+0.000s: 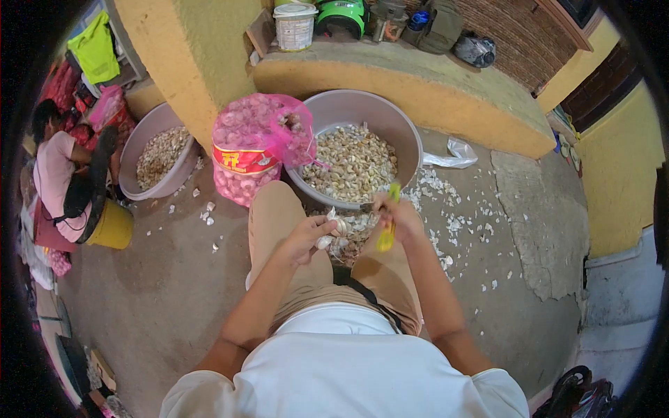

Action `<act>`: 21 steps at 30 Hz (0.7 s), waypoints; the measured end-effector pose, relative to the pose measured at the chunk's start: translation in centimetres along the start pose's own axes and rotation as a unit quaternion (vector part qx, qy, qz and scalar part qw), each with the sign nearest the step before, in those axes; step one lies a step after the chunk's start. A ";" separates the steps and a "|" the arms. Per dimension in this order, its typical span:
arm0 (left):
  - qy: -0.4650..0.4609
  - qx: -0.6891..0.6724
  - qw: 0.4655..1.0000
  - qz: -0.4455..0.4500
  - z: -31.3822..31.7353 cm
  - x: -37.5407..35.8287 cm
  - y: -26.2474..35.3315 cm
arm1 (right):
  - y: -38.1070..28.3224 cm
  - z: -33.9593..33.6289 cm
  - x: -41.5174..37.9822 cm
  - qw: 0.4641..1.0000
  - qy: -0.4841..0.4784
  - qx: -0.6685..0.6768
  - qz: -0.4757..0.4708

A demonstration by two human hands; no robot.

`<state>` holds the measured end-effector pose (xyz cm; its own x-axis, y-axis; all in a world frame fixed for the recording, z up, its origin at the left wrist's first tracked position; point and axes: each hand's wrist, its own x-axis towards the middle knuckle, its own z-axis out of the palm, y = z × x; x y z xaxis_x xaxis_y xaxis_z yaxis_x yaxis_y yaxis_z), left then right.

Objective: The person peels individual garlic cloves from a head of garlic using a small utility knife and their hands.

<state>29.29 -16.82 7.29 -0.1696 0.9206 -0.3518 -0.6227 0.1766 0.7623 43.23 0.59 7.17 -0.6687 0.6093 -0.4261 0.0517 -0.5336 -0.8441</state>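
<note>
Peelings (456,223) litter my floor (188,285)

They scatter toward its right edge. At its far edge, against the ledge (390,59), stand my tub (362,108) and sack (244,150); farther left, another tub (146,125) and a yellow bucket (115,226). Along the ledge's top I see a white pail (295,29), a green helmet (341,19) and bags (440,28).

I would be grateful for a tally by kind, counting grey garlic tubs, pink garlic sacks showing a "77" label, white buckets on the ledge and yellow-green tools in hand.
Grey garlic tubs: 2
Pink "77" garlic sack: 1
White bucket: 1
Yellow-green tool: 1
Total: 5
</note>
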 end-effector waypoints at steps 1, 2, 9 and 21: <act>0.004 0.005 1.000 -0.002 -0.4 0.3 -0.4 | -0.6 0.0 0.8 0.998 0.043 -0.033 -0.041; 0.007 0.012 1.000 -0.004 -0.7 0.5 -0.6 | -1.1 0.2 1.2 0.993 0.068 -0.069 -0.061; 0.024 -0.036 0.999 -0.002 -0.1 0.6 -0.5 | -1.8 5.1 -3.3 0.924 -0.074 -0.362 -0.099; -0.016 -0.066 0.998 -0.001 -0.4 0.8 -1.2 | 3.1 5.8 -4.2 0.989 -0.044 -0.117 -0.077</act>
<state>29.56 -16.41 5.84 -0.1450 0.9314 -0.3338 -0.7185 0.1328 0.6827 41.94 -7.05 8.22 -0.7432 0.6143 -0.2650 0.1069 -0.2820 -0.9534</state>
